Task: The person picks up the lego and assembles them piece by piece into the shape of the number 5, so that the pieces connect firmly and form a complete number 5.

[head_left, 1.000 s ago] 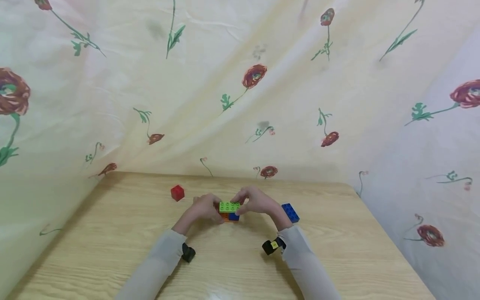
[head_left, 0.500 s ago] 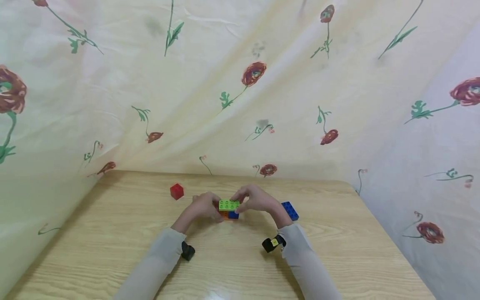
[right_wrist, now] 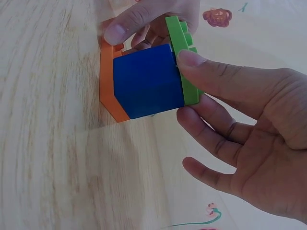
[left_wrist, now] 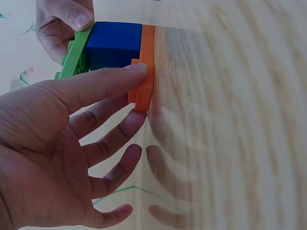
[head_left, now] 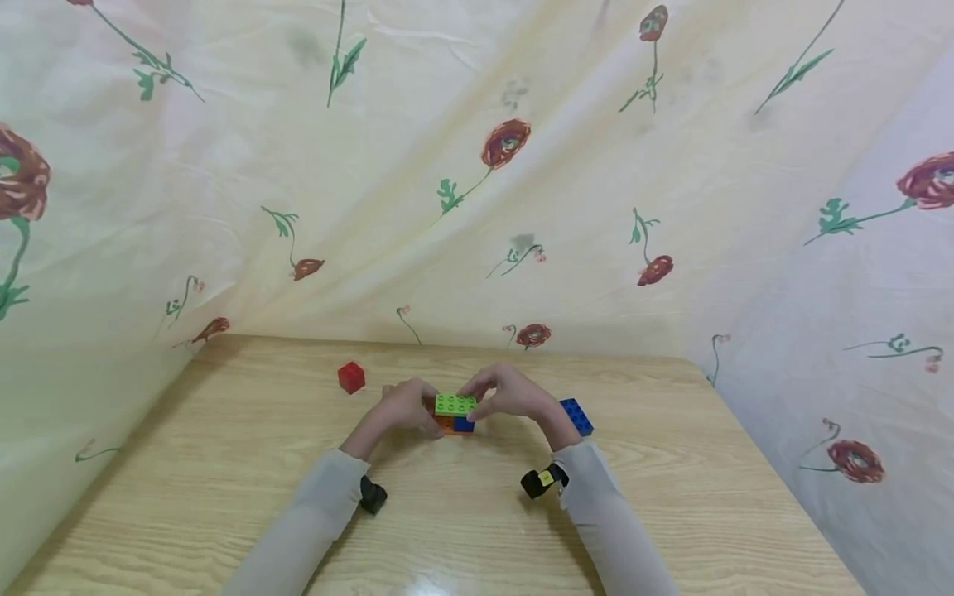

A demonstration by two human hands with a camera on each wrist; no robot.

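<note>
In the head view, a stack of toy bricks sits on the table between the two hands. Its base is a thin orange brick (left_wrist: 147, 50), with a blue brick (right_wrist: 146, 86) on one end of it. On top lies a thin lime-green studded brick (head_left: 455, 404), reaching out past the blue one. My left hand (head_left: 407, 406) pinches the orange brick at its free end, thumb on the upper side. The right hand (head_left: 513, 394) pinches the green brick near its right end, between thumb and fingers. Whether the green brick is pressed fully down, I cannot tell.
A red brick (head_left: 351, 377) lies left of the hands, farther back. Beside the right wrist is a blue studded brick (head_left: 576, 416), partly behind the forearm. A flowered cloth (head_left: 477, 182) hangs along the back and sides of the wooden table (head_left: 462, 521).
The head view has tilted slightly, so everything sits a little higher in it. Both hands keep their grips, and the stack looks the same.
</note>
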